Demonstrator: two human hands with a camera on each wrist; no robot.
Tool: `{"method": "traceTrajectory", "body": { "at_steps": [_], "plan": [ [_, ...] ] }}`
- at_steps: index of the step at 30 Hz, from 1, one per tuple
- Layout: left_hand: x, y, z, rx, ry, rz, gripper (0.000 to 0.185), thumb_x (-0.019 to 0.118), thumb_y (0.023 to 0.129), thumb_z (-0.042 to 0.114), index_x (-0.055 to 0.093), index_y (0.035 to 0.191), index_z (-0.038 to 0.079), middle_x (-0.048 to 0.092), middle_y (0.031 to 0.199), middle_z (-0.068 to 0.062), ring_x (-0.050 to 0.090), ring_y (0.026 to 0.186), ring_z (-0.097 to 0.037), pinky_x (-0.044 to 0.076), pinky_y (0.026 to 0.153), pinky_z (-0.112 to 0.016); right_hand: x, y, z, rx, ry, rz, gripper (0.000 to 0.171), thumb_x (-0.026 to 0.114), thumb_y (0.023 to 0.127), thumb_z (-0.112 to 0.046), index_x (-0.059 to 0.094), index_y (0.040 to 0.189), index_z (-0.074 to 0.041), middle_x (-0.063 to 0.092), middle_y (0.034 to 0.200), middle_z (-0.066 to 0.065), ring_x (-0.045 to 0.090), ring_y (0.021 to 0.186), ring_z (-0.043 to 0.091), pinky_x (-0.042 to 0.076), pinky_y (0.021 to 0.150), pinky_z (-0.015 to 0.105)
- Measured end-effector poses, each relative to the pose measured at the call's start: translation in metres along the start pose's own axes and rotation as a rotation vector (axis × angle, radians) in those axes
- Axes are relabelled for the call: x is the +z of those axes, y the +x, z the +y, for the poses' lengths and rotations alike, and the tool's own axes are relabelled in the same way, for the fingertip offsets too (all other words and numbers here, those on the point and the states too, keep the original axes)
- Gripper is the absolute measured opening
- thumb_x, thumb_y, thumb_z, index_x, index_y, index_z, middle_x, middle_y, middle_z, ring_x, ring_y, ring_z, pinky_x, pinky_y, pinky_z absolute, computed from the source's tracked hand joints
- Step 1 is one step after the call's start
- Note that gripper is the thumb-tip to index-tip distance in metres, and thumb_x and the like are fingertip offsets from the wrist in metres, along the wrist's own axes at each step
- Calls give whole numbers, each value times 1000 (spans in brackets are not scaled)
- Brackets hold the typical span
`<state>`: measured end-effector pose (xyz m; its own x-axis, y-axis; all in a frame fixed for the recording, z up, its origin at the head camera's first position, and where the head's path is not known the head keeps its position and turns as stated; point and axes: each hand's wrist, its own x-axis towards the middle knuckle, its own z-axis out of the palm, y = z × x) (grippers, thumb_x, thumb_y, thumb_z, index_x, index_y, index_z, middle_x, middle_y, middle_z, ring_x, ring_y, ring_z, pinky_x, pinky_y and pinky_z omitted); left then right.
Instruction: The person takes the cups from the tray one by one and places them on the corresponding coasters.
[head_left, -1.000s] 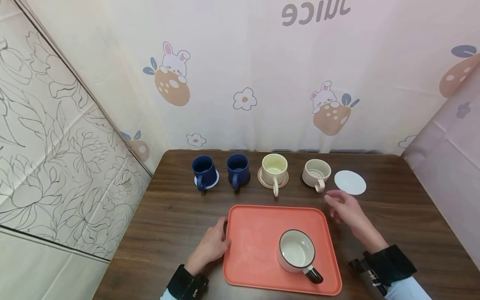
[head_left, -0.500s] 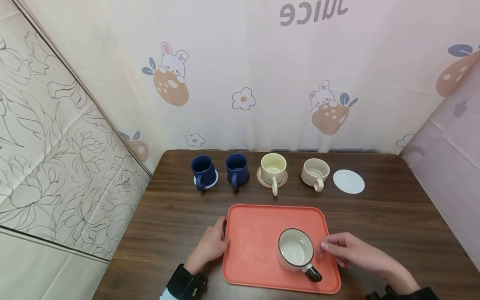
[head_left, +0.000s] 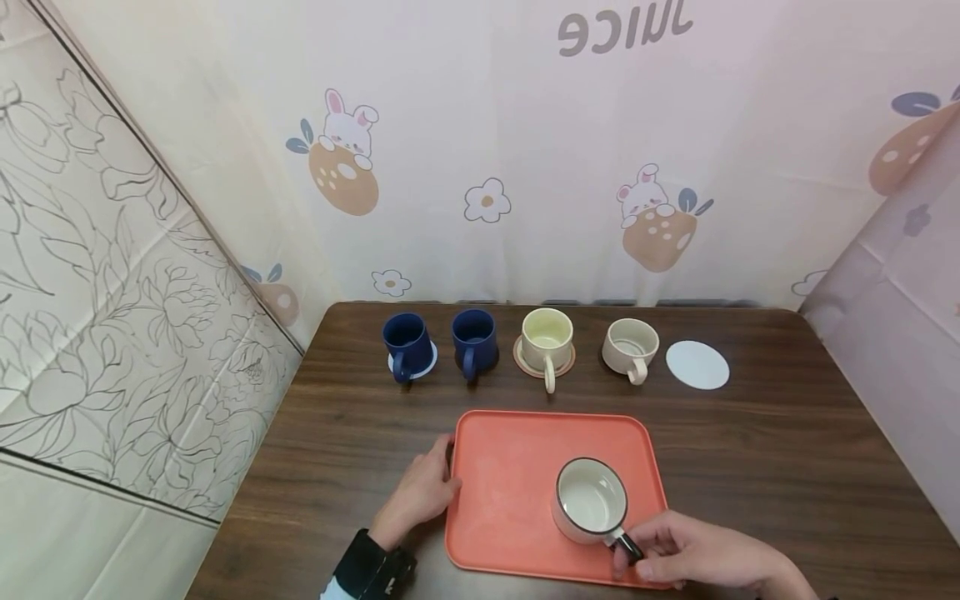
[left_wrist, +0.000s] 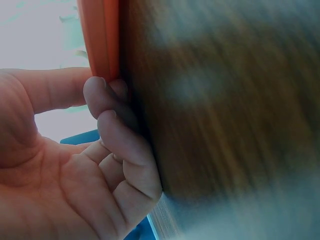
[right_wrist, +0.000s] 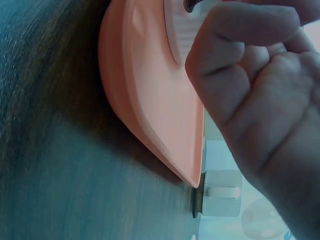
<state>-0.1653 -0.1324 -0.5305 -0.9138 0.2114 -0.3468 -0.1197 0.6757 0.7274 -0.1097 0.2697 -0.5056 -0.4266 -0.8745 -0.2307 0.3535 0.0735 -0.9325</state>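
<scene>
A coral-red tray [head_left: 502, 487] lies on the dark wood table, bearing a white mug [head_left: 573, 525] with a black rim and a black-ended handle [head_left: 627, 546] that points to the front right. My left hand [head_left: 418, 493] grips the tray's left edge; in the left wrist view the thumb and fingertips pinch its rim [left_wrist: 100, 35]. At the tray's front right, my right hand [head_left: 697, 550] holds the mug's handle between thumb and curled fingers. The right wrist view shows part of the mug's side [right_wrist: 180, 30] beyond the fingers.
Along the table's back stand two dark blue mugs [head_left: 407, 335] [head_left: 475, 333], a pale yellow mug [head_left: 546, 333] on a coaster, and a cream cup [head_left: 626, 343]. A bare white round coaster [head_left: 697, 365] lies right of the cup. Patterned cloths [head_left: 450, 167] hang behind and at the sides.
My right hand has come from beside the cream cup, forward over the tray's right edge, and taken hold of the mug's handle. My left hand stays on the tray's edge.
</scene>
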Motion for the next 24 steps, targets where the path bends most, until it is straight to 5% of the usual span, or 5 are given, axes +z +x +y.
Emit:
{"method": "traceTrajectory", "body": {
  "at_steps": [6, 10, 15, 22, 24],
  "plan": [
    [1, 0, 0, 9, 10, 5, 64, 69, 99, 6, 39, 156, 2, 60, 81, -5, 61, 63, -20, 50, 56, -34, -3, 1, 6, -97, -26, -28, 27, 41, 110, 5, 63, 124, 12, 43, 86, 29, 37, 67, 34, 31, 51, 40],
    [1, 0, 0, 6, 9, 9, 64, 70, 99, 6, 39, 156, 2, 60, 81, -5, 61, 63, -20, 50, 56, -35, -4, 0, 9, -120, -43, -28, 30, 37, 111, 5, 63, 125, 12, 55, 101, 36, 32, 73, 45, 27, 50, 45],
    [1, -1, 0, 25, 25, 16, 63, 70, 99, 5, 40, 154, 2, 59, 80, -4, 60, 63, -20, 48, 55, -33, -3, 1, 10, -137, -47, -17, 32, 36, 111, 5, 64, 124, 11, 65, 116, 34, 34, 76, 43, 24, 50, 47],
    [1, -1, -1, 77, 49, 26, 61, 69, 97, 2, 42, 151, 0, 58, 76, -3, 57, 60, -18, 44, 53, -30, -2, 1, 9, -136, 24, -2, 32, 35, 111, 5, 62, 126, 15, 62, 118, 39, 60, 101, 15, 46, 74, 29],
    [0, -1, -1, 79, 47, 25, 61, 69, 97, 2, 42, 151, 0, 58, 76, -3, 58, 60, -18, 44, 52, -30, -3, 1, 9, -143, 30, -7, 32, 35, 111, 5, 61, 126, 16, 63, 118, 38, 57, 88, 16, 44, 67, 28]
  ]
}}
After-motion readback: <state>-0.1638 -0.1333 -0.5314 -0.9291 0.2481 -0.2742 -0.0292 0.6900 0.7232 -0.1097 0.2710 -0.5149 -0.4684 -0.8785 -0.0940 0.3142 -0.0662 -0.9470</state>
